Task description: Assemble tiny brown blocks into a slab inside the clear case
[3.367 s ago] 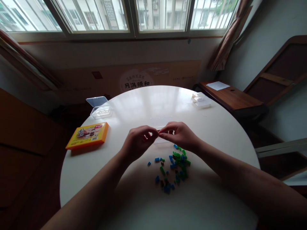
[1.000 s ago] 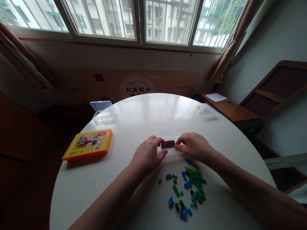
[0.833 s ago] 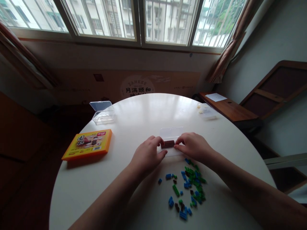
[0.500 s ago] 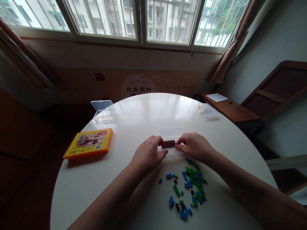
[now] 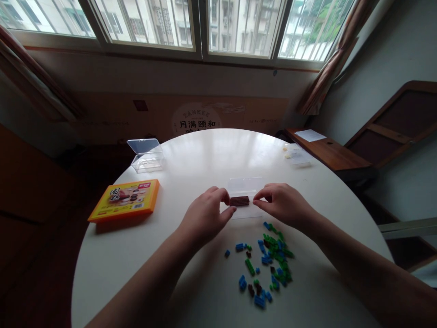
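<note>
A dark brown block of small ribbed toy bricks [image 5: 240, 201] lies in the open clear plastic case [image 5: 246, 213]. My left hand [image 5: 208, 212] has its forefinger and thumb closed around the block's left end. Just off the right end, with a small gap, my right hand [image 5: 283, 202] has thumb and forefinger pinched together; anything between them is too small to make out. Nearer to me is a loose pile of small blue, green and brown toy bricks [image 5: 280, 255]. A single green brick [image 5: 250, 267] lies left of the pile's main part.
A yellow and orange game box [image 5: 124, 200] lies on the white round table [image 5: 191, 159] at left. Behind it stands an open clear box [image 5: 147, 163]. At the far right is another clear case [image 5: 297, 156] with small pale pieces. A wooden desk [image 5: 334, 152] adjoins the right side.
My right hand has drawn slightly right, off the brown block's end, leaving a gap. The left hand stays at the left end. The whole view has shifted slightly.
</note>
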A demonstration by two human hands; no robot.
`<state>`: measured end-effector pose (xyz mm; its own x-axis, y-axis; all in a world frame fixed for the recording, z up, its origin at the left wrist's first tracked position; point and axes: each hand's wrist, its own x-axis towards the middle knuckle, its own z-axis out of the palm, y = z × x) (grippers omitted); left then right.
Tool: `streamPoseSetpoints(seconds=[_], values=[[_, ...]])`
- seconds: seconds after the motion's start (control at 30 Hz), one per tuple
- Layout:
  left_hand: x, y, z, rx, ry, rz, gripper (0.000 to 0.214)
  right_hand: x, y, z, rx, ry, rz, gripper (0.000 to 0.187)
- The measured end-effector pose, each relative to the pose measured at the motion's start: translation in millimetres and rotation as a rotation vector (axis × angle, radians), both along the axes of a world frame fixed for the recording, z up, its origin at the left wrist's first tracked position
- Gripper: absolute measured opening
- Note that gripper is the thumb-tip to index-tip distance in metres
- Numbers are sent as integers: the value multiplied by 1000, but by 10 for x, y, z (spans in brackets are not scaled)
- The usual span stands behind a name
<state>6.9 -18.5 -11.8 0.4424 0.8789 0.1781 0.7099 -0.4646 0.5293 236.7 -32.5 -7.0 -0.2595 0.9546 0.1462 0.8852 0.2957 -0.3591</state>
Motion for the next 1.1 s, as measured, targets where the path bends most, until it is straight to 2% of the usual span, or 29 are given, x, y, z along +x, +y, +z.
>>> streamPoseSetpoints(seconds=[0.07, 0.13, 0.2, 0.3, 0.37, 0.43, 0.6, 0.7, 0.9, 1.1], values=[[-30, -26, 92, -13, 19, -60, 16, 49, -50, 54, 36, 52, 19, 17], [-53, -70, 180, -37, 63, -208, 18, 96, -111, 127, 55, 100, 74, 16], [-63, -131, 246, -98, 134, -340, 24, 132, -179, 210, 28, 114, 191, 15], [-61, -232, 295, -193, 214, -443, 27, 140, -300, 321, -106, 64, 449, 13], [-58, -286, 312, -238, 240, -464, 26, 107, -388, 369, -188, 6, 564, 16], [-55, -323, 337, -291, 271, -466, 23, 56, -468, 393, -231, -42, 622, 20], [-22, -381, 453, -483, 484, -461, 24, -38, -561, 410, -271, -123, 754, 21], [6, -411, 486, -498, 553, -440, 30, -42, -566, 416, -292, -127, 774, 21], [17, -434, 446, -494, 576, -461, 37, -73, -610, 403, -326, -127, 821, 21], [19, -413, 420, -494, 596, -465, 37, -154, -674, 362, -270, -194, 868, 19]])
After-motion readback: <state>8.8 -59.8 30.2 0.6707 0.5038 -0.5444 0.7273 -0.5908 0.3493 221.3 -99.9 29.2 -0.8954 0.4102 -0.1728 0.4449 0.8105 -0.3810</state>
